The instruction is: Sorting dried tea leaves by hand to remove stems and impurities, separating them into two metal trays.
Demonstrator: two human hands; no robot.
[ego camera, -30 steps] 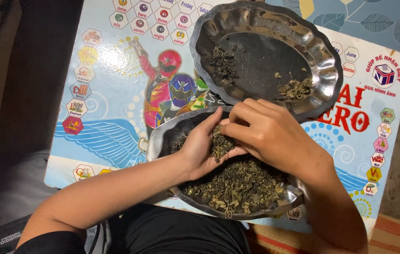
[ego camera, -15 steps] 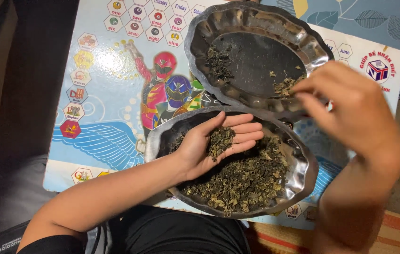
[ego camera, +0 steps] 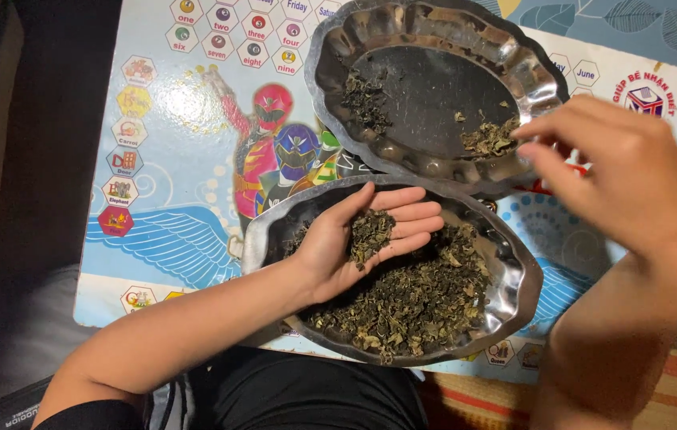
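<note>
My left hand (ego camera: 362, 239) lies palm up over the near metal dish (ego camera: 513, 306), cupping a small heap of dried green leaves (ego camera: 370, 233). More dried leaves (ego camera: 418, 299) fill that dish. My right hand (ego camera: 621, 175) hovers at the right rim of the far metal dish (ego camera: 426, 95), fingertips close together beside a small pile of leaf bits (ego camera: 491, 139). I cannot tell whether anything is pinched between them. Another small clump of leaves (ego camera: 364, 99) lies at the far dish's left side.
Both scalloped oval dishes rest on a colourful children's board (ego camera: 179, 183) with cartoon figures and hexagon pictures. A striped mat (ego camera: 466, 402) shows below the board, and a blue leaf-patterned cloth (ego camera: 641, 24) at the top right.
My right hand has left the heap in my left palm and moved up and right to the far dish's rim. The left hand stays open, palm up, with leaves on it.
</note>
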